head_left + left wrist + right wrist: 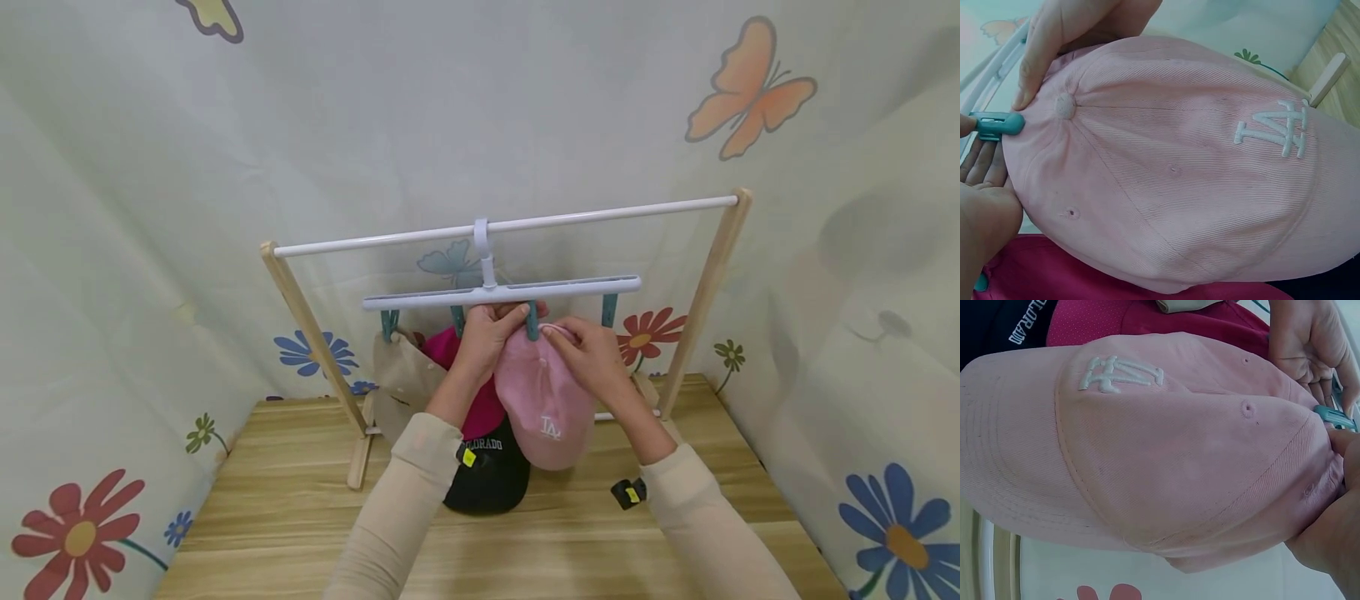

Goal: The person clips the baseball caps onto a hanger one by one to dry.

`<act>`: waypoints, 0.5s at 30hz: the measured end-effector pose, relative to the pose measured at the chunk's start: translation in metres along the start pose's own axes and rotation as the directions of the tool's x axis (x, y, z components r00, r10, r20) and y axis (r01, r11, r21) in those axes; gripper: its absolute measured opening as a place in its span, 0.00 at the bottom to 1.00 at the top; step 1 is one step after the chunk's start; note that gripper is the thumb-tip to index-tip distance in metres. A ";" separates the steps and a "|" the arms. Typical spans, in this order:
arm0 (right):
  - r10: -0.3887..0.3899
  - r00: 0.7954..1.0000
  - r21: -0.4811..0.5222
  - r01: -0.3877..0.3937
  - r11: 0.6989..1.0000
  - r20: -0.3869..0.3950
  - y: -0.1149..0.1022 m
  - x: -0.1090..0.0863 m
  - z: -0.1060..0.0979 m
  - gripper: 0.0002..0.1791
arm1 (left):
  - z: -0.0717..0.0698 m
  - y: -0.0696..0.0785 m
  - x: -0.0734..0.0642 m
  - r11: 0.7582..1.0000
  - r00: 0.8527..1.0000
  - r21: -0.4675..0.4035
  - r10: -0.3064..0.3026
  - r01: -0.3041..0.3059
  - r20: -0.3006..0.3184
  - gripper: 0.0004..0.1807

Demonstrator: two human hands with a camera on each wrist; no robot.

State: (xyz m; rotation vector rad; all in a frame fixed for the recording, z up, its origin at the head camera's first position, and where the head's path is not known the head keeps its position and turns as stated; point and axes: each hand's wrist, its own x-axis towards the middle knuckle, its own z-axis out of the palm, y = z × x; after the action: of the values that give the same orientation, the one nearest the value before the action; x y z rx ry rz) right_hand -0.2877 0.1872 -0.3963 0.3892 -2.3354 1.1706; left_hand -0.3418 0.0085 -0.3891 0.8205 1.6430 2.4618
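A pink baseball cap (551,400) with white LA letters hangs crown up, brim down, below a pale blue hanger (570,288). My left hand (480,342) is at the hanger and pinches a teal clip (532,321), thumb on one side and fingers behind it. In the left wrist view the tip of this clip (1000,125) lies over the cap's crown edge, near the top button. My right hand (596,354) pinches the crown's edge just right of the clip. The right wrist view shows its thumb close to the clip (1335,417).
Left of the pink cap hang a beige cap (405,379), a magenta cap (483,412) and a black Colorado cap (491,483). Another teal clip (609,310) hangs at the hanger's right end. The hanger hooks on a white rail (600,217) between wooden posts on a wood-grain table (277,500).
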 end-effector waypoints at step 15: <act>-0.025 1.000 0.017 0.025 1.000 -0.008 0.004 -0.005 -0.005 0.12 | 0.003 -0.001 0.000 0.991 1.000 0.137 0.009 -0.005 -0.029 0.17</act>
State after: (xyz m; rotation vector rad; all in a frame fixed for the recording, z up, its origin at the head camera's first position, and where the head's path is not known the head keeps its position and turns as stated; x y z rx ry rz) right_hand -0.2836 0.1944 -0.3995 0.4183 -2.3080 1.1793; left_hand -0.3405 0.0119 -0.3890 0.8101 1.8394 2.3994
